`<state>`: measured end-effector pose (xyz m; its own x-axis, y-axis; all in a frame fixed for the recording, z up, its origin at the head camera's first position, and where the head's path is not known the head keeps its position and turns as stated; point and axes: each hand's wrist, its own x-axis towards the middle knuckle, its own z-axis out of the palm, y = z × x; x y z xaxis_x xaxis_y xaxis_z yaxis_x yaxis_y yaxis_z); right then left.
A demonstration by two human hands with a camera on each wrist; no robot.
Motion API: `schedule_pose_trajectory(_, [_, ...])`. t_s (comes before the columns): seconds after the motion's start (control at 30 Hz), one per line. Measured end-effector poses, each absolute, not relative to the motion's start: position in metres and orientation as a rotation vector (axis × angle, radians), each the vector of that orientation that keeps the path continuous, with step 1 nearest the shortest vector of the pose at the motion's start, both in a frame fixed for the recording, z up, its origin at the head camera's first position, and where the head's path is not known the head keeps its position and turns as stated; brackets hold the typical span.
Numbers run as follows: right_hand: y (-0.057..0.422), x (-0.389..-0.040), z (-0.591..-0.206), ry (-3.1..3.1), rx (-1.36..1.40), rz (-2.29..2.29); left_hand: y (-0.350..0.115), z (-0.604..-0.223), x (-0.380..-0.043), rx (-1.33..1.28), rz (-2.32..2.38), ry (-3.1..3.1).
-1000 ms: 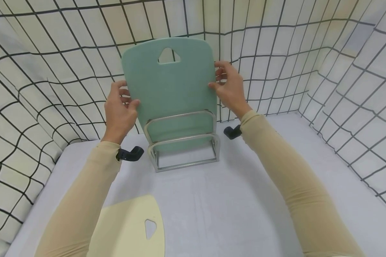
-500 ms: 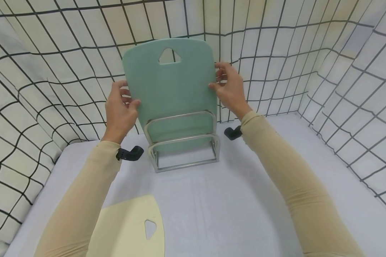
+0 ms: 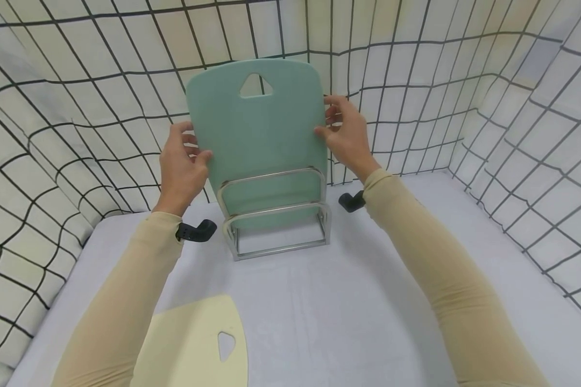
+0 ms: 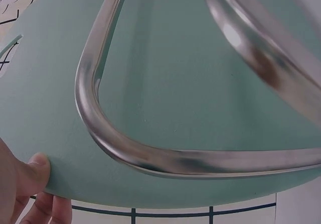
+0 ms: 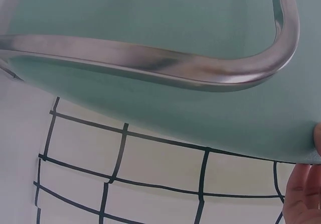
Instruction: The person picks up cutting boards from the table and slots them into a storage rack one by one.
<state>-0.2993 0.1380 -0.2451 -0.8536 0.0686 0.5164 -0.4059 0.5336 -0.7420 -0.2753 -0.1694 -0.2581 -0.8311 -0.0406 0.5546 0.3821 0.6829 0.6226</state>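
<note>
A pale green cutting board (image 3: 263,126) with a triangular handle hole stands nearly upright, leaning slightly back, in a metal rack (image 3: 281,250). Two of the rack's rounded loops pass in front of it. My left hand (image 3: 181,169) grips the board's left edge, thumb on the front face and fingers at the edge and behind. On the opposite edge, somewhat higher, my right hand (image 3: 345,131) pinches the board in the same manner. The left wrist view shows the thumb (image 4: 37,173) pressed on the green face. Whatever part of the rack lies behind the board is hidden.
A cream cutting board (image 3: 193,341) lies flat at the front left, partly covered by my left forearm. White cloth (image 3: 319,312) covers the table. Walls with a black grid (image 3: 406,86) stand behind and at both sides.
</note>
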Motion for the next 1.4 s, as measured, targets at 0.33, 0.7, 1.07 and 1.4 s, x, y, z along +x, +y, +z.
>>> schedule_pose_trajectory(0.33, [0.141,-0.299,-0.249,-2.314,0.275,1.231,-0.172,-0.254,-0.273,-0.292,-1.006,-2.379])
schedule_pose_trajectory(0.7, [0.141,-0.287,-0.253,-2.247,0.267,1.229,-0.18,-0.245,-0.258,-0.266,-0.905,-2.481])
schedule_pose_trajectory(1.07, [0.13,-0.262,-0.262,-2.177,0.365,1.265,-0.199,-0.25,-0.246,-0.292,-0.83,-2.547])
schedule_pose_trajectory(1.4, [0.123,-0.236,-0.269,-2.203,0.443,1.277,-0.221,-0.274,-0.232,-0.365,-0.675,-2.574])
